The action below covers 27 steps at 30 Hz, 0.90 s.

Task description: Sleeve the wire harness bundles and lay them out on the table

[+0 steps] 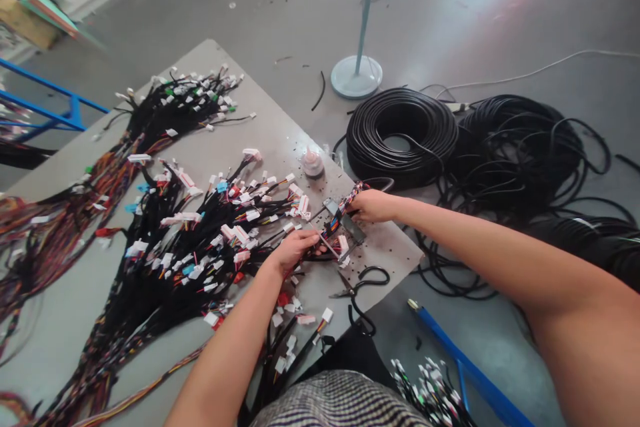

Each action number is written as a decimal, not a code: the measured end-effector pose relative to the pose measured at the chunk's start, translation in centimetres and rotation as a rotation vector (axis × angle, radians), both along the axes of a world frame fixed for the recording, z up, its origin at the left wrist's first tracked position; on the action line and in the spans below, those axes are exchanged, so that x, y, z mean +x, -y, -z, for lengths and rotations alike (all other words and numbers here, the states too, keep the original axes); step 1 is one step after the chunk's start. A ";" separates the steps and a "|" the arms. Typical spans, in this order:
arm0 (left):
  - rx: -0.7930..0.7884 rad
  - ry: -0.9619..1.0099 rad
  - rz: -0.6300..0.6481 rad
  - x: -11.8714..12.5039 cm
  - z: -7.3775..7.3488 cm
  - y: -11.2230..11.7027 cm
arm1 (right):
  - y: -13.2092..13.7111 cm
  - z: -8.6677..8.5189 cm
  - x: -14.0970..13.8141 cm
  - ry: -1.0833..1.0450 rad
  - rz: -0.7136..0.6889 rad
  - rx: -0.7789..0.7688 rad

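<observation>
My left hand (295,248) is closed on a thin bundle of coloured wires (330,240) near the right end of the grey table (280,133). My right hand (371,205) pinches the same bundle where a braided multicoloured section (353,195) rises toward it. Between both hands sits a small metal jig (345,227) with the wires running through it. Piles of black wire harnesses with white connectors (200,240) spread to the left of my left hand.
Black-handled scissors (363,280) lie near the table edge below my hands. A small round container (313,163) stands behind them. Big black cable coils (403,133) and loose cable (525,153) cover the floor on the right, beside a stand base (357,77). A blue bar (465,367) lies lower right.
</observation>
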State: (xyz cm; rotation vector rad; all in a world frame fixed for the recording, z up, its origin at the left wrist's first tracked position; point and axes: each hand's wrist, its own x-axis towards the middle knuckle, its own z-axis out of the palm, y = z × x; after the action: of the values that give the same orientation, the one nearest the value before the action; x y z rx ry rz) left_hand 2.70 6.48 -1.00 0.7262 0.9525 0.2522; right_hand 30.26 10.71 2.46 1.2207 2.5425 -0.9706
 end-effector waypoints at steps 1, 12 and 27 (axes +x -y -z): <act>-0.016 0.005 -0.006 0.1 -0.1 0.0 | -0.2 0.0 1.3 -0.033 0.030 -0.017; -0.117 0.168 -0.075 0.2 1.3 -0.1 | -1.3 -0.6 10.8 -0.187 0.261 -0.325; -0.163 0.268 0.077 0.1 1.2 -0.8 | -0.5 1.1 -1.2 -0.174 -0.020 -0.115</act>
State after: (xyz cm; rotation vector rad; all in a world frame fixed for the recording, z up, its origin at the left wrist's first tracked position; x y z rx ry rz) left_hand 2.76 7.33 -2.19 0.5612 0.6803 0.1961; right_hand 29.10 11.19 1.41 1.1221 2.5795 -1.2501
